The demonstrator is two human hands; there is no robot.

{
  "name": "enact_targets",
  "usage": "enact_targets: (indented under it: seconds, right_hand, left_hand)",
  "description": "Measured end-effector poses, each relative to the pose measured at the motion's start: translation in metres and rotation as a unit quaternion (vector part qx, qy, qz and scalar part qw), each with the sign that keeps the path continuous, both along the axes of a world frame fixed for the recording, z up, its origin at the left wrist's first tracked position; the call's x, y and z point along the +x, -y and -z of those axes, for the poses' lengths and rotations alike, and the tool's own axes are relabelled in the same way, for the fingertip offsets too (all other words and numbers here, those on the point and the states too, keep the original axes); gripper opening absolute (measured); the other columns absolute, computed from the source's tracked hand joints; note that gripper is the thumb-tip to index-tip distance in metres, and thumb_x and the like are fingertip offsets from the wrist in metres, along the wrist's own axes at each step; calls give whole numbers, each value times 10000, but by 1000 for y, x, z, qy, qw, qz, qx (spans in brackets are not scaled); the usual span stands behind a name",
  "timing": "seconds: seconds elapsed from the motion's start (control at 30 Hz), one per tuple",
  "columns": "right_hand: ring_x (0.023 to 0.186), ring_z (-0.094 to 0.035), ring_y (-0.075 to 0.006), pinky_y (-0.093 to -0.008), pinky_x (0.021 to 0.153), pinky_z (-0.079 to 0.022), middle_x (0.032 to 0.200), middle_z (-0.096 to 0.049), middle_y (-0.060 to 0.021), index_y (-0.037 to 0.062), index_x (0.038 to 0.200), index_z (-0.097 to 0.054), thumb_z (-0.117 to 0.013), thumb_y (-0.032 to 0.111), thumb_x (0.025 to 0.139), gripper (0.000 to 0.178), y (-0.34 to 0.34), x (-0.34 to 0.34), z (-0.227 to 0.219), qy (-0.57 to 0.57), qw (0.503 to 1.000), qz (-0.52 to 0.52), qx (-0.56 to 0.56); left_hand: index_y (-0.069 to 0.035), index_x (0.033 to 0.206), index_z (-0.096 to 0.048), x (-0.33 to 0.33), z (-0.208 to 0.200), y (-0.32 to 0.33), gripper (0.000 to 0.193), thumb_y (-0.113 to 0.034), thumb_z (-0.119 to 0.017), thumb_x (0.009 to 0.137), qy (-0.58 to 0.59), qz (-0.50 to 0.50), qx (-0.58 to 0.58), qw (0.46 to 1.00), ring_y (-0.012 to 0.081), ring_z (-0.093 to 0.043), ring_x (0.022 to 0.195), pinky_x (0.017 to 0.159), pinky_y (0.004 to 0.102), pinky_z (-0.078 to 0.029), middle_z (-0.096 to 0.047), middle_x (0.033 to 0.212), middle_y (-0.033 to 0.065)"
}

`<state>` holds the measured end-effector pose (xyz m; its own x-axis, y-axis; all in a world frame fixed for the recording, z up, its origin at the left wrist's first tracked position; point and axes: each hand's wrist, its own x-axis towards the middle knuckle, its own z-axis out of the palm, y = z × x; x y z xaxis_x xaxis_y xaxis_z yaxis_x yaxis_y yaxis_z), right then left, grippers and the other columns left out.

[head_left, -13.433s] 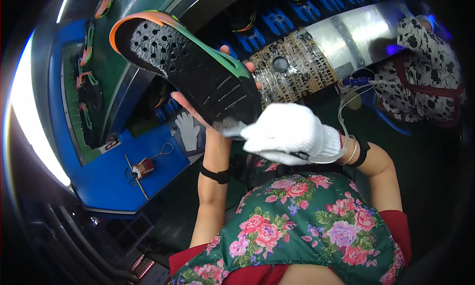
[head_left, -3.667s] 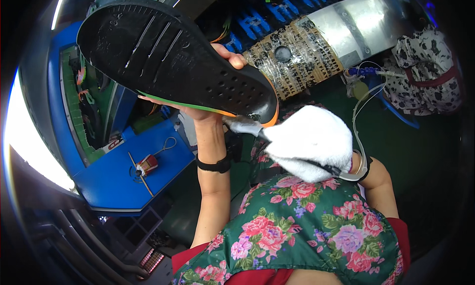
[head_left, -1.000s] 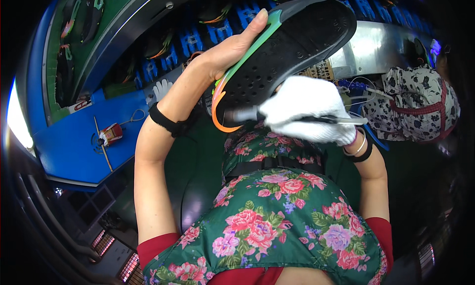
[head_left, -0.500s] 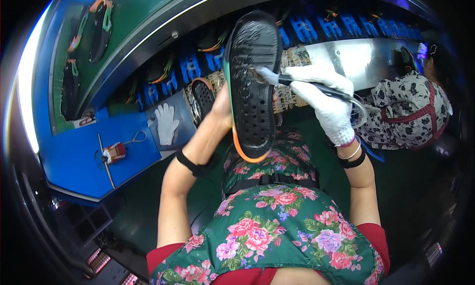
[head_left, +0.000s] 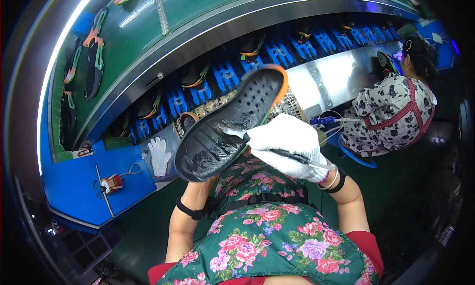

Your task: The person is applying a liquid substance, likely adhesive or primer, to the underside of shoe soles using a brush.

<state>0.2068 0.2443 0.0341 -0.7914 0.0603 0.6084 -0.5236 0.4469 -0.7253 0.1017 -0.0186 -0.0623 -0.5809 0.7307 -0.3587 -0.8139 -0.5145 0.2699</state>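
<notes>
A black shoe sole [head_left: 208, 145] with an orange-and-green edge is held up at a slant, its wet-looking, ridged part at the lower left and its holed part at the upper right. My left hand supports it from below; the sole hides its fingers, and only the wrist shows under the lower edge. My right hand [head_left: 287, 144], in a white knit glove, is closed round the dark handle of a brush [head_left: 236, 132]. The pale brush tip touches the sole near its middle. A thin clear tube runs near that hand.
Blue racks [head_left: 225, 76] bearing shoe parts line the bench, beneath a green belt [head_left: 198, 5] with more parts. A white glove [head_left: 159, 156] and a blue table [head_left: 74, 186] are on the left. A co-worker [head_left: 396, 112] sits at the right. Another sole [head_left: 188, 121] lies behind mine.
The sole has swung from upright to a slant, its orange end now at the upper right instead of the bottom. My right hand has come lower and left with the brush.
</notes>
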Motion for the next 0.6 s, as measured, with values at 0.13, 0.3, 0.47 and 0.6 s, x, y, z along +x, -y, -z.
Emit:
enact_targets:
  seconds: [0.13, 0.3, 0.47, 0.6]
  right_hand:
    - [869, -784, -271, -381, 772, -612, 1053, -841, -130, 47, 1014, -837, -916, 2, 803, 230, 4, -2, -5, -19, 998, 43, -32]
    - [858, -782, -275, -369, 789, -621, 1001, -833, -114, 86, 986, -842, -916, 7, 791, 223, 2, -6, -14, -10, 997, 80, 0]
    - [994, -783, -291, -401, 885, -614, 1126, -832, -99, 95, 1117, -839, -886, 43, 834, 292, -1, -15, -21, -6, 995, 74, 64]
    - [1144, -760, -322, -441, 994, -592, 1306, -797, -108, 109, 1348, -795, -804, 89, 923, 426, -5, -25, -26, -4, 995, 55, 81]
  left_hand:
    - [27, 1641, -468, 10, -35, -8, 903, -677, -563, 1084, 63, -60, 113, 990, 462, -698, 1293, 1128, 627, -568, -634, 1534, 277]
    - [22, 1682, -385, 10, -21, -42, 1124, -665, -753, 871, -59, 3, 184, 981, 466, -615, 1406, 1184, 635, -517, -559, 1585, 315]
    - [-56, 1716, -351, 11, -8, -47, 1182, -866, -637, 904, 20, -29, 133, 990, 432, -485, 1541, 1269, 626, -421, -430, 1719, 236]
    - [-143, 1736, -358, 20, -10, -49, 1054, -854, -549, 981, 25, -15, 170, 985, 407, -531, 1521, 1273, 617, -428, -486, 1705, 187]
